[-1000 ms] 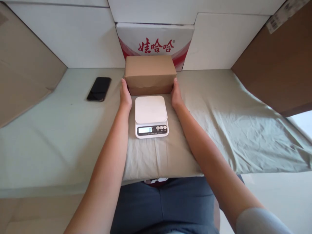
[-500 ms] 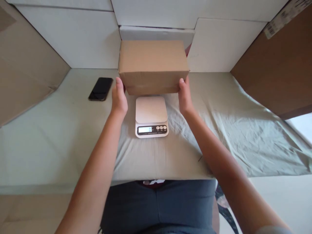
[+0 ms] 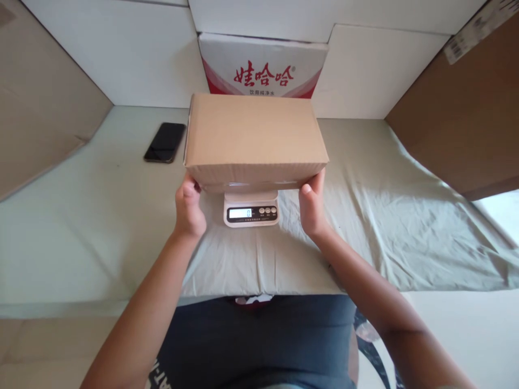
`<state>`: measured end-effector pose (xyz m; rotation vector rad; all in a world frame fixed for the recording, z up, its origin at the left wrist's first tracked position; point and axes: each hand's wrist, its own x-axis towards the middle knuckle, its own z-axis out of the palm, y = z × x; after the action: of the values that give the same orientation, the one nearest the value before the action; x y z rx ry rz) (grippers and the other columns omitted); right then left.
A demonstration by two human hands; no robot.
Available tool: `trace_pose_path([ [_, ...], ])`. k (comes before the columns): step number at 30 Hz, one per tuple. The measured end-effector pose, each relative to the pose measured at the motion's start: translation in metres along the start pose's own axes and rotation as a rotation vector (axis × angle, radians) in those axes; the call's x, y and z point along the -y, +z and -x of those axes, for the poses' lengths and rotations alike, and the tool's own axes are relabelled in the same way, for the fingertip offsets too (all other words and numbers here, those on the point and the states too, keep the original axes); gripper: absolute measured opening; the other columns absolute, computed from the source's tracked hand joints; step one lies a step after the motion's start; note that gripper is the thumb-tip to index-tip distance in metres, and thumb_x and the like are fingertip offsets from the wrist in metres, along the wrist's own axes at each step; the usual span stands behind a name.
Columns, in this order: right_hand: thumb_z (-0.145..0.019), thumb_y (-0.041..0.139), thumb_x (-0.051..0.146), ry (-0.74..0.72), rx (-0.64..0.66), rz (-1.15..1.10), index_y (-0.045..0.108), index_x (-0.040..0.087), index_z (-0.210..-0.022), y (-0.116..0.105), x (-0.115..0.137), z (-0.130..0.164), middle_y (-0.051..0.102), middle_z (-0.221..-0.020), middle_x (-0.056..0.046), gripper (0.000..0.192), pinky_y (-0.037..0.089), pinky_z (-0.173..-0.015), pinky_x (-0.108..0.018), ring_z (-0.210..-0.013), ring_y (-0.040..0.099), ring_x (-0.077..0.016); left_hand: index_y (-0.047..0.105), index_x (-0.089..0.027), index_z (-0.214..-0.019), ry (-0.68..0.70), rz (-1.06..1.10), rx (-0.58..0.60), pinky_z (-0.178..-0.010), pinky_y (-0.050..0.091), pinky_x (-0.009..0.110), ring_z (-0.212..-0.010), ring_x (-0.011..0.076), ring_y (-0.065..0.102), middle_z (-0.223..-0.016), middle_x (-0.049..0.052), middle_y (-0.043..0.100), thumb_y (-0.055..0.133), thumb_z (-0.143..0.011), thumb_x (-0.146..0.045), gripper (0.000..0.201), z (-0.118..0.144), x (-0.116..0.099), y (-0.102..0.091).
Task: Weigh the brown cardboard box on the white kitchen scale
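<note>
A brown cardboard box is held between my two hands, over a white digital kitchen scale. My left hand grips its lower left corner and my right hand the lower right one; the fingers under it are mostly hidden. The box covers most of the scale's weighing plate, leaving the front panel in sight. The lit display reads 0.
A black phone lies left of the box on the green cloth. Behind stand white boxes and a carton with red lettering. Large brown cartons flank the cloth on the left and right.
Both hands have brought the box closer to me, so it now hides most of the scale's plate. The red lettering on the carton behind has come into view.
</note>
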<state>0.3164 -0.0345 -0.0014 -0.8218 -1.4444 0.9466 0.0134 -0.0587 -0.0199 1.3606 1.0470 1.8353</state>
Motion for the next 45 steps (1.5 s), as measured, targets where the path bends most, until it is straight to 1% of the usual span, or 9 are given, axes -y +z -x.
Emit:
trace_pose_path([
  [3, -0.101, 0.064, 0.101, -0.006, -0.003, -0.003, 0.04, 0.05, -0.192, -0.001, -0.005, 0.002, 0.053, -0.205, -0.002, 0.107, 0.038, -0.165, -0.074, -0.205, 0.025, -0.0401, 0.096, -0.028, -0.129, 0.115, -0.03, -0.01, -0.113, 0.072, 0.055, -0.13, 0.0424, 0.09, -0.125, 0.015, 0.093, 0.063, -0.114, -0.1, 0.081, 0.0, 0.006, -0.003],
  [5, -0.1, 0.065, 0.103, -0.003, -0.008, -0.006, 0.038, 0.049, -0.193, -0.001, -0.006, 0.003, 0.052, -0.205, -0.003, 0.111, 0.037, -0.165, -0.076, -0.205, 0.022, -0.041, 0.096, -0.026, -0.131, 0.13, -0.032, 0.015, -0.11, 0.071, 0.052, -0.124, 0.0405, 0.09, -0.123, 0.015, 0.093, 0.064, -0.115, -0.099, 0.082, 0.0, 0.01, -0.005],
  [14, -0.094, 0.066, 0.11, 0.03, -0.012, -0.005, 0.04, 0.049, -0.19, 0.0, -0.008, 0.003, 0.05, -0.205, -0.004, 0.116, 0.036, -0.166, -0.078, -0.206, 0.019, -0.0423, 0.097, -0.023, -0.133, 0.117, -0.029, 0.052, -0.111, 0.072, 0.048, -0.126, 0.0379, 0.091, -0.128, 0.017, 0.093, 0.059, -0.12, -0.094, 0.081, 0.0, 0.019, -0.005],
  [22, -0.1, 0.059, 0.108, -0.033, -0.004, 0.003, 0.033, 0.05, -0.193, 0.002, -0.013, 0.006, 0.05, -0.206, -0.003, 0.112, 0.035, -0.167, -0.075, -0.206, 0.02, -0.0396, 0.096, -0.022, -0.129, 0.101, -0.014, -0.04, -0.101, 0.072, 0.047, -0.109, 0.0349, 0.09, -0.115, 0.015, 0.091, 0.064, -0.117, -0.097, 0.083, 0.003, 0.019, -0.003],
  [27, -0.102, 0.061, 0.104, -0.039, -0.004, -0.031, 0.035, 0.05, -0.192, 0.002, -0.015, 0.007, 0.052, -0.204, -0.003, 0.108, 0.035, -0.167, -0.075, -0.206, 0.021, -0.0391, 0.097, -0.023, -0.128, 0.089, -0.012, -0.003, -0.107, 0.074, 0.049, -0.118, 0.0371, 0.091, -0.12, 0.015, 0.094, 0.064, -0.117, -0.096, 0.081, 0.002, 0.021, -0.004],
  [31, -0.1, 0.06, 0.107, -0.015, -0.025, -0.004, 0.035, 0.05, -0.192, 0.002, -0.015, 0.008, 0.05, -0.206, -0.002, 0.111, 0.03, -0.169, -0.074, -0.206, 0.021, -0.039, 0.096, -0.026, -0.129, 0.078, -0.006, 0.0, -0.111, 0.074, 0.051, -0.125, 0.039, 0.091, -0.12, 0.014, 0.093, 0.064, -0.116, -0.099, 0.08, 0.002, 0.024, -0.007],
  [34, -0.1, 0.057, 0.108, -0.004, -0.023, 0.017, 0.034, 0.051, -0.192, 0.002, -0.015, 0.009, 0.049, -0.207, -0.001, 0.11, 0.033, -0.168, -0.074, -0.205, 0.023, -0.0384, 0.095, -0.025, -0.129, 0.068, -0.013, 0.008, -0.112, 0.073, 0.052, -0.13, 0.0401, 0.089, -0.122, 0.015, 0.092, 0.063, -0.117, -0.099, 0.082, 0.002, 0.026, -0.007],
  [40, -0.102, 0.058, 0.103, -0.029, -0.02, -0.007, 0.039, 0.05, -0.189, 0.003, -0.02, 0.01, 0.048, -0.207, -0.001, 0.104, 0.034, -0.167, -0.074, -0.204, 0.027, -0.0399, 0.096, -0.024, -0.122, 0.067, -0.012, -0.019, -0.105, 0.073, 0.049, -0.117, 0.037, 0.091, -0.116, 0.015, 0.092, 0.061, -0.117, -0.098, 0.081, 0.002, 0.025, -0.006],
  [45, -0.098, 0.058, 0.106, 0.0, -0.021, 0.004, 0.037, 0.049, -0.189, 0.003, -0.021, 0.008, 0.048, -0.207, -0.003, 0.11, 0.031, -0.168, -0.074, -0.203, 0.027, -0.0412, 0.096, -0.025, -0.125, 0.046, -0.024, -0.032, -0.104, 0.073, 0.05, -0.119, 0.0387, 0.09, -0.116, 0.015, 0.092, 0.064, -0.115, -0.1, 0.083, 0.002, 0.024, -0.005],
])
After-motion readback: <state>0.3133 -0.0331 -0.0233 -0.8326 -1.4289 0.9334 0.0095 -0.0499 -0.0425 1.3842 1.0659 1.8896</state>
